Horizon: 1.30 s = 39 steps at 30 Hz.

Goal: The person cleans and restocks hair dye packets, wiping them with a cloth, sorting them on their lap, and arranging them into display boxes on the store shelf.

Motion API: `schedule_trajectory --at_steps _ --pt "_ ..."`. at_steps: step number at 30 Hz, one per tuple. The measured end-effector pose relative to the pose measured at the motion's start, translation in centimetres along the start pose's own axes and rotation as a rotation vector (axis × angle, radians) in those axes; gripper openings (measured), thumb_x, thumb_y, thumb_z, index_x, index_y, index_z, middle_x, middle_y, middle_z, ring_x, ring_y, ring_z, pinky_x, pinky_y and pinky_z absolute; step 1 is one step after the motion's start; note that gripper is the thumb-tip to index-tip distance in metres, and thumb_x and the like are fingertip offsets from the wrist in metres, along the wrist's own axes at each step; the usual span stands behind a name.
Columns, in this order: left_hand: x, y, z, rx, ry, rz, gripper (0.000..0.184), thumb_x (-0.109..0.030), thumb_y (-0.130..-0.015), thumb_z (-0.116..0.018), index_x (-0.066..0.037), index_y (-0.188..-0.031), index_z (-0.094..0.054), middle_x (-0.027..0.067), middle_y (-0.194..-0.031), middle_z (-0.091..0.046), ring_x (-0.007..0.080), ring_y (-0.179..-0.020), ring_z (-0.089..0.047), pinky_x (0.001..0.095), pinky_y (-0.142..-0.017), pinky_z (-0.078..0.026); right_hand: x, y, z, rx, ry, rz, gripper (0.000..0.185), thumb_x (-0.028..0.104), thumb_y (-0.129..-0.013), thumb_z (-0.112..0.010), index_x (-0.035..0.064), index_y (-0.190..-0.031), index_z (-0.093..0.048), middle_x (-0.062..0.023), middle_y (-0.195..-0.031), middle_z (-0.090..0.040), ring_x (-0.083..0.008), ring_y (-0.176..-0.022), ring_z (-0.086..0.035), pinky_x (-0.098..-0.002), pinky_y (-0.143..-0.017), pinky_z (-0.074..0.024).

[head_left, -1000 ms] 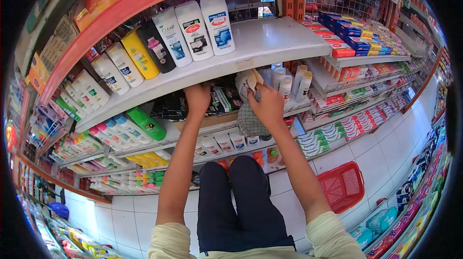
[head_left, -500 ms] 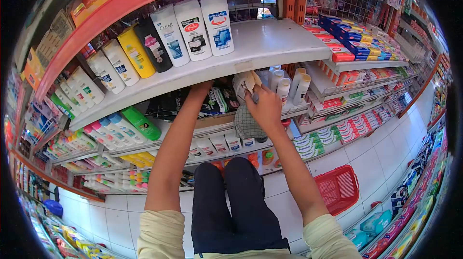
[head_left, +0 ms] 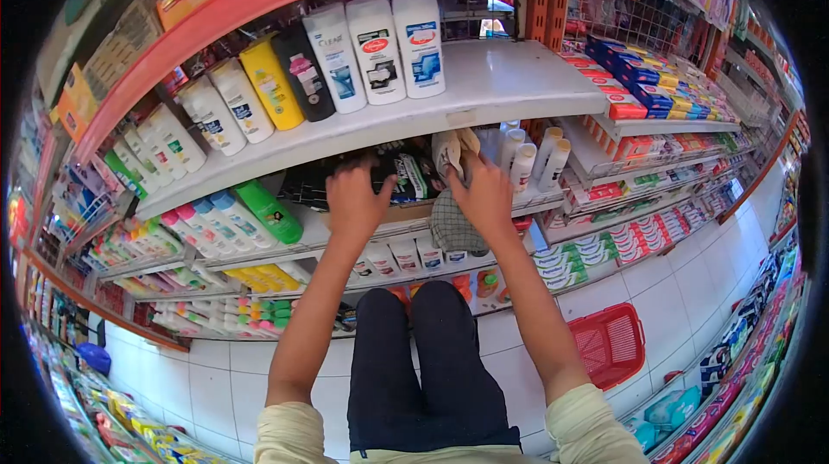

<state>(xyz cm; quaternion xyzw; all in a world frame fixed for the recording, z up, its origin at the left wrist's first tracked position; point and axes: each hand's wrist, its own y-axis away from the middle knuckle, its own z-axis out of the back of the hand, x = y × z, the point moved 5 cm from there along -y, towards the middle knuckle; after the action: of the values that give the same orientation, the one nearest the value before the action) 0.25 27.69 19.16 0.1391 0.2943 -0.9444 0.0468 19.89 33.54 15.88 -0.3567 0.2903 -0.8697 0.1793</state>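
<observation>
My left hand (head_left: 356,201) is at the front of the second shelf with its fingers spread, over black packets (head_left: 406,172) that lie in a cardboard box (head_left: 406,212). Nothing shows in its grip. My right hand (head_left: 482,196) is closed on a grey checked cloth (head_left: 456,224), which hangs over the shelf edge at the right end of the box. A pale, folded part of the cloth stands up above the fingers. White bottles (head_left: 523,166) stand just right of this hand.
Shampoo bottles (head_left: 375,51) line the upper shelf (head_left: 509,75), whose edge overhangs my hands. A green bottle (head_left: 268,212) leans left of the box. Toothpaste boxes (head_left: 643,75) fill shelves at right. A red basket (head_left: 608,346) sits on the tiled floor (head_left: 319,360).
My left hand has drawn back from deep among the packets to the shelf front, and its fingers now show, spread. My right hand still holds the cloth. The view has shifted slightly.
</observation>
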Motion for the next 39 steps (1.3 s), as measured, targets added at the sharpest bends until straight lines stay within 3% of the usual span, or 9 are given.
schedule_trajectory --at_steps 3,10,11,14,20,24,27,30,39 --pt "-1.4 -0.2 0.1 -0.211 0.02 -0.191 0.027 -0.02 -0.074 -0.07 -0.002 -0.095 -0.066 0.0204 -0.087 -0.064 0.0372 -0.082 -0.061 0.0436 -0.075 -0.048 0.2 0.2 -0.4 0.003 0.043 0.007 0.031 0.031 -0.08 -0.063 0.0049 -0.098 -0.063 -0.02 -0.089 -0.062 -0.0403 -0.074 -0.062 -0.0492 -0.065 -0.0486" --pt "-1.0 -2.7 -3.7 -0.147 0.353 -0.221 0.038 -0.022 -0.075 -0.07 -0.001 -0.106 -0.063 0.0204 -0.102 -0.062 0.0415 -0.088 -0.059 0.0444 -0.083 -0.047 0.6 -0.1 -0.4 0.044 0.089 0.011 0.03 0.029 -0.08 -0.063 0.0022 -0.093 -0.067 -0.0201 -0.092 -0.064 -0.0397 -0.08 -0.062 -0.0463 -0.07 -0.0489" --pt "-0.2 -3.1 -4.6 -0.195 0.361 -0.291 0.045 -0.025 -0.079 -0.069 -0.001 -0.116 -0.058 0.0231 -0.106 -0.061 0.0336 -0.089 -0.063 0.0384 -0.078 -0.05 0.7 -0.2 -0.4 0.04 0.09 0.012 0.03 0.029 -0.08 -0.063 0.002 -0.093 -0.067 -0.0202 -0.092 -0.064 -0.0397 -0.079 -0.062 -0.0462 -0.07 -0.0489" --pt "0.8 -2.7 -6.0 0.334 0.84 0.096 0.059 -0.027 -0.083 -0.067 0.002 -0.13 -0.045 0.025 -0.115 -0.056 0.025 -0.098 -0.062 0.0329 -0.078 -0.051 0.6 -0.2 -0.3 0.027 0.097 0.0 0.03 0.028 -0.081 -0.063 0.0014 -0.094 -0.067 -0.0203 -0.094 -0.063 -0.0398 -0.079 -0.062 -0.0458 -0.07 -0.0489" --pt "-0.1 1.0 -4.8 0.276 1.184 0.073 0.077 -0.027 -0.087 -0.064 0.003 -0.142 -0.019 0.0241 -0.133 -0.041 0.0239 -0.101 -0.06 0.0322 -0.083 -0.05 0.7 -0.1 -0.6 0.001 0.081 0.0 0.029 0.028 -0.082 -0.062 0.0019 -0.095 -0.067 -0.0192 -0.096 -0.063 -0.0398 -0.08 -0.061 -0.0453 -0.07 -0.0486" --pt "-0.8 0.9 -2.8 -0.125 0.631 -0.171 0.053 -0.012 -0.08 -0.066 0.002 -0.127 -0.045 0.0254 -0.112 -0.058 0.0312 -0.101 -0.062 0.0347 -0.077 -0.051 1.2 0.1 -0.6 -0.011 0.111 0.014 0.028 0.028 -0.083 -0.062 0.0032 -0.094 -0.068 -0.0193 -0.095 -0.063 -0.0396 -0.079 -0.061 -0.0454 -0.069 -0.0484" --pt "-0.9 0.2 -3.5 -0.158 0.576 -0.252 0.041 -0.01 -0.078 -0.066 0.002 -0.117 -0.056 0.024 -0.102 -0.063 0.0296 -0.088 -0.065 0.0314 -0.075 -0.051 1.2 0.3 -0.6 0.001 0.129 0.015 0.028 0.028 -0.083 -0.062 0.0035 -0.094 -0.068 -0.0197 -0.093 -0.063 -0.0394 -0.078 -0.062 -0.0455 -0.068 -0.0483" --pt "0.2 0.4 -4.4 -0.017 0.61 -0.01 0.033 -0.006 -0.078 -0.064 0.002 -0.11 -0.06 0.0206 -0.095 -0.066 0.0279 -0.073 -0.067 0.0319 -0.066 -0.052 0.8 0.2 -0.8 -0.012 0.131 0.034 0.028 0.028 -0.083 -0.062 0.0031 -0.093 -0.068 -0.0199 -0.091 -0.064 -0.0396 -0.078 -0.061 -0.0456 -0.068 -0.0484" --pt "4.6 2.6 1.2 -0.269 0.725 0.195 0.033 0.0 -0.072 -0.059 -0.001 -0.105 -0.063 0.0213 -0.078 -0.065 0.0217 -0.066 -0.067 0.0319 -0.059 -0.051 0.8 0.6 -0.3 0.005 0.11 0.022 0.029 0.029 -0.082 -0.062 0.0035 -0.095 -0.067 -0.0194 -0.096 -0.064 -0.0385 -0.081 -0.062 -0.0445 -0.071 -0.0493"
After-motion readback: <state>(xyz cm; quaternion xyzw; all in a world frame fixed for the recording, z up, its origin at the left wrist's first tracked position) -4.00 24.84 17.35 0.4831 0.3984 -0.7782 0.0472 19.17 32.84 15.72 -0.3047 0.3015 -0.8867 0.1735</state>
